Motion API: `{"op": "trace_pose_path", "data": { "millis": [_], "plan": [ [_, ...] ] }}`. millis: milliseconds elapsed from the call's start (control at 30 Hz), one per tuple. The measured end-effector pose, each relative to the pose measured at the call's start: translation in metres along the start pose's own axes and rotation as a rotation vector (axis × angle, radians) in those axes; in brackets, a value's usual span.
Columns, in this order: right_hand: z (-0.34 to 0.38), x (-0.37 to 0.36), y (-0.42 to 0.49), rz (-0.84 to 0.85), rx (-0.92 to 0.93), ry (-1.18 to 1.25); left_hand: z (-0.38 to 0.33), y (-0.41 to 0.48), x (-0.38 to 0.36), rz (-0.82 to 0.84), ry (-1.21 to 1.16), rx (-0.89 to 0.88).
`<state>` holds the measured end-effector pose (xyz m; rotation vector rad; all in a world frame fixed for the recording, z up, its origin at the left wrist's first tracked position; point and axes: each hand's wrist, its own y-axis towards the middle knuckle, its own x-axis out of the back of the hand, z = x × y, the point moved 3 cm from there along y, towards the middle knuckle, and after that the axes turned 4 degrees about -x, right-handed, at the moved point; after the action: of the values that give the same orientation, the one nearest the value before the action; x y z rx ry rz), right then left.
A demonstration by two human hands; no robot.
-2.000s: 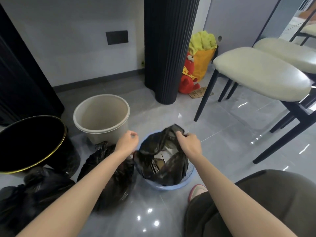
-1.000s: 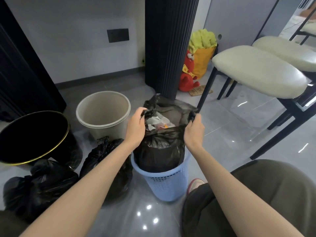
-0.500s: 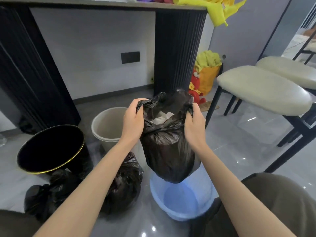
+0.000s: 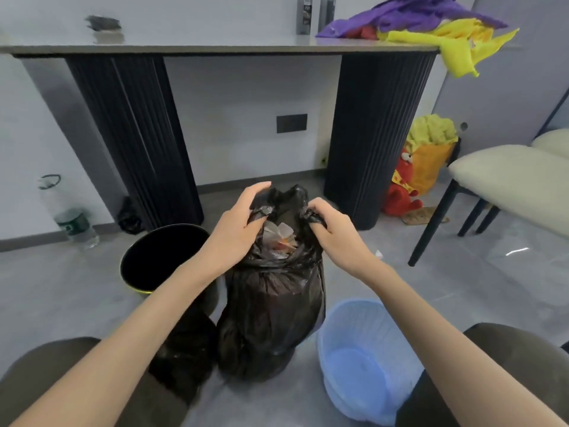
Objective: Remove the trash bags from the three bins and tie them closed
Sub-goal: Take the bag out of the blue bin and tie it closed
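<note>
Showing the last bag at the knotting stage: the black trash bag (image 4: 271, 315) is out of its bin and stands on the floor (image 4: 61, 288) just beside the blue bin (image 4: 369, 340), touching or nearly touching its rim. The left hand (image 4: 237, 232) pinches one twisted flap of the bag's mouth between thumb and curled fingers. The right hand (image 4: 334, 234) has its fingers clamped round the opposite flap. The two flaps are held apart and uncrossed, so the mouth is still open, and paper scraps (image 4: 278, 238) show inside.

Judged progress: removal from the blue bin is done, since it shows only its bare mesh wall and base. Tying of this bag is not yet begun. What remains here appears to be crossing the two flaps and drawing a knot.

A second black bag (image 4: 184, 355) lies on the far side of the held bag from the blue bin, partly under the left forearm. Whether it is knotted cannot be told. A black bin (image 4: 160, 257) stands farther off on that same side, its inside too dark to show any liner. A third bin is not in view.

Beyond the blue bin stand a table (image 4: 215, 49), a chair (image 4: 508, 177), a plush toy (image 4: 403, 192) and a water bottle (image 4: 74, 223).
</note>
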<state>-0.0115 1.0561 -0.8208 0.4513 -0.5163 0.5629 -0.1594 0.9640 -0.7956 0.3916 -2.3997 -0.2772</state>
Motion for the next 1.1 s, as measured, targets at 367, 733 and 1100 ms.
{"op": "trace_pose_path", "data": {
  "millis": [367, 733, 1100],
  "plan": [
    [0.007, -0.031, -0.006, 0.194, 0.030, 0.003, 0.046, -0.039, 0.001, 0.231, 0.127, 0.004],
    [-0.030, -0.047, -0.013, 0.106, -0.134, 0.295, 0.068, -0.030, -0.011, -0.084, 0.074, 0.099],
    [-0.113, -0.072, -0.073, 0.278, -0.545, 0.118, 0.103, -0.033, -0.066, -0.060, -0.020, 0.280]
  ]
}}
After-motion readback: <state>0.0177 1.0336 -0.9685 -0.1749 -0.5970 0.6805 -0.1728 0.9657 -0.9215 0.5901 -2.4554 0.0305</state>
